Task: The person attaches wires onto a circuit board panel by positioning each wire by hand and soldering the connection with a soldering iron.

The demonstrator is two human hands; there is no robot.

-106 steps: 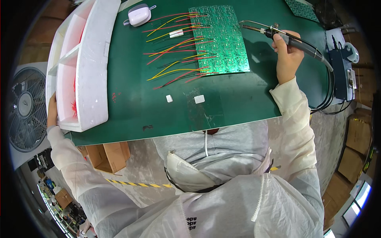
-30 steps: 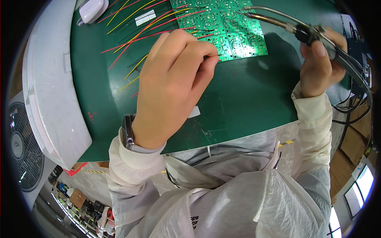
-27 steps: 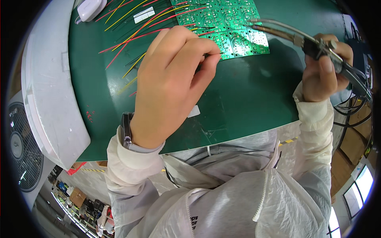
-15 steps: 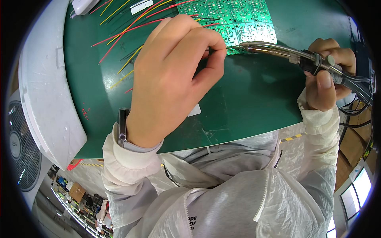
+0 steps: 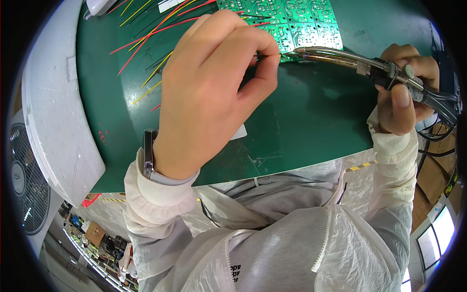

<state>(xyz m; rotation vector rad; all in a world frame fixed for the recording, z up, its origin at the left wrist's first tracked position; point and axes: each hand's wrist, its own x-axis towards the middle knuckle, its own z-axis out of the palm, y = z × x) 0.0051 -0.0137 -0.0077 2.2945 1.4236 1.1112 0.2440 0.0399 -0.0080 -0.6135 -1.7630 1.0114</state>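
My left hand [image 5: 209, 95] is closed in a pinch at the near edge of a green circuit board panel [image 5: 318, 31]. Between thumb and forefinger it grips a thin black wire [image 5: 259, 57], mostly hidden by the fingers. My right hand [image 5: 401, 104] is wrapped round a soldering iron [image 5: 357, 63] with a metal tube running along it. The iron's tip reaches the board's near edge, just right of my left fingertips. Whether it touches the wire is too small to tell. Several red, yellow and black wires [image 5: 146, 39] stretch leftward from the board, partly behind my left hand.
A white foam piece [image 5: 51, 107] stands along the table's left edge, with a fan [image 5: 29, 180] beyond it. Red scraps [image 5: 102, 136] lie on the green table mat [image 5: 301, 117]. Black cables [image 5: 440, 104] trail from the iron at the right. A white device [image 5: 99, 6] sits far left.
The board and the iron's tip sit slightly higher in the picture, and the iron's handle a little farther right. Both hands keep their grips.
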